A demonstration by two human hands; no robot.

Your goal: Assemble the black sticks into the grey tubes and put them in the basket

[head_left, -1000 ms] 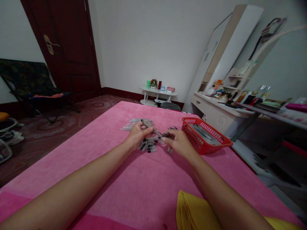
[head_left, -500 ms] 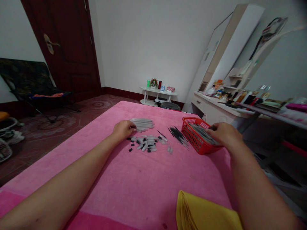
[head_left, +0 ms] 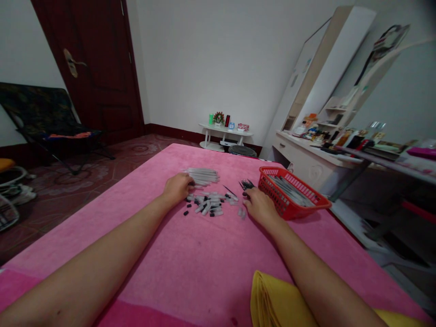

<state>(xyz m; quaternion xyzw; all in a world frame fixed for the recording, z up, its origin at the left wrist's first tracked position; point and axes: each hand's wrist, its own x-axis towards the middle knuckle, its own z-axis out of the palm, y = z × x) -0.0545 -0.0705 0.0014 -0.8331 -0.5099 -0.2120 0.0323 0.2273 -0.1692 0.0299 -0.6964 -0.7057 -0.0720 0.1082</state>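
On the pink blanket (head_left: 204,254), the left hand (head_left: 177,187) lies with its fingers curled against the near end of a stack of clear tubes (head_left: 206,175). Whether it has hold of one cannot be told. Between the two hands lies a scatter of small grey and black pieces (head_left: 209,205). The right hand (head_left: 260,206) rests palm down, its fingers bent onto a bundle of thin black sticks (head_left: 245,184); the hand itself hides whether they pinch any. Just to the right of that hand stands a red basket (head_left: 277,200) with long grey pens (head_left: 289,190) lying inside. A yellow cloth (head_left: 272,299) lies beside the right forearm at the bottom edge.
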